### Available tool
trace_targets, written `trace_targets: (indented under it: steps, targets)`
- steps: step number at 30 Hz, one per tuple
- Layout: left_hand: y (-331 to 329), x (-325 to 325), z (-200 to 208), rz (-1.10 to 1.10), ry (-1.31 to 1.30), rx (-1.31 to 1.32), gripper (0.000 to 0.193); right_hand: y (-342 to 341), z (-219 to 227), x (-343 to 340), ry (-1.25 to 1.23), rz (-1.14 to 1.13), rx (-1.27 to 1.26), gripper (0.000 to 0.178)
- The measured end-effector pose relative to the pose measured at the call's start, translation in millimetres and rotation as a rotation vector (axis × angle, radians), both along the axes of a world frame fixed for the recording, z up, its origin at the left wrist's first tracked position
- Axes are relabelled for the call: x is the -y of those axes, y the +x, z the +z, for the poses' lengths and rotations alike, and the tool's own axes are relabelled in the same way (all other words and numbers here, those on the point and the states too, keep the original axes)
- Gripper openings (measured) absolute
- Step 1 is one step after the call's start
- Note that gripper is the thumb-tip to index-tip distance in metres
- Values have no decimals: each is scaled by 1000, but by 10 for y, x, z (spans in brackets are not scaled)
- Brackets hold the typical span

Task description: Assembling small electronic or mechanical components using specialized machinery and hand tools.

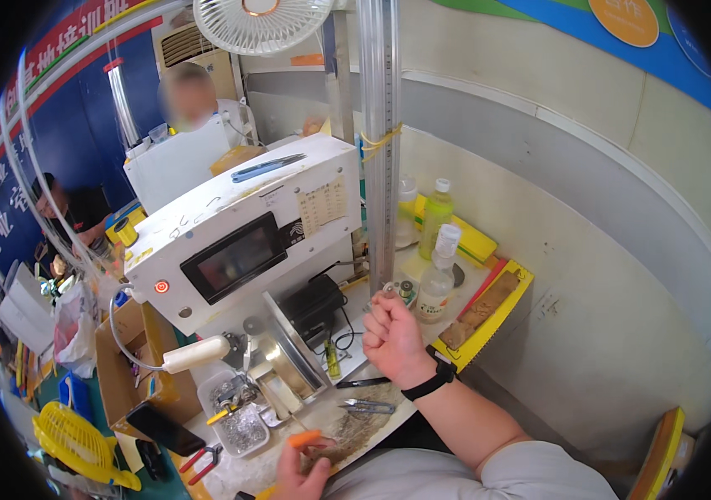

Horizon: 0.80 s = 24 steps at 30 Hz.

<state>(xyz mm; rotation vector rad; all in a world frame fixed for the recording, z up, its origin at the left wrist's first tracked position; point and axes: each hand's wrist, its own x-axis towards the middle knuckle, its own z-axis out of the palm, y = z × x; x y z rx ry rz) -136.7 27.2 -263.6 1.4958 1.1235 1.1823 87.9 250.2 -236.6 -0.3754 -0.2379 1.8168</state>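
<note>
My right hand [395,340] is raised in front of the wall-side bottles, its fingers curled in. A small pale ring-like bit [389,288] shows at its fingertips; I cannot make out what it is. A black band [429,377] circles that wrist. Low at the table's front edge, my left hand [299,475] has its thumb apart from the forefinger, which wears an orange finger cover [305,437]. Nothing shows plainly between those fingers. Beyond both hands stands a white machine [230,225] with a dark screen and a metal-rimmed opening [293,371]. Beside the left hand sits a clear tub [243,429] of small metal bits.
Small snips [368,407] lie on the worktop near my right forearm. Red-handled pliers [200,463], a phone [164,428], a yellow fan [76,446] and a cardboard box [143,358] are to the left. Bottles [437,283] and a yellow tray [489,312] stand right. Two people sit further back.
</note>
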Motion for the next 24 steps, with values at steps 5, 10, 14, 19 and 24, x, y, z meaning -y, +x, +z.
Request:
trace_targets:
  steps: [5,10,14,19,24]
  targets:
    - [-90,-348,217,129,-3,325,53,-361,82,272,37,-23,-38,6]
    - [-130,-689,464,35,-242,473,64,-705,25,434,285,69,504,8]
    - [-120,-848,437,51,-371,592,53,-646,82,195,569,207,824,14]
    - [-96,-1075,469,-25,-469,610,37,-435,363,-81,545,649,848,19]
    - [-21,-1133,504,2,-419,646,24,-547,441,-107,497,651,899,13]
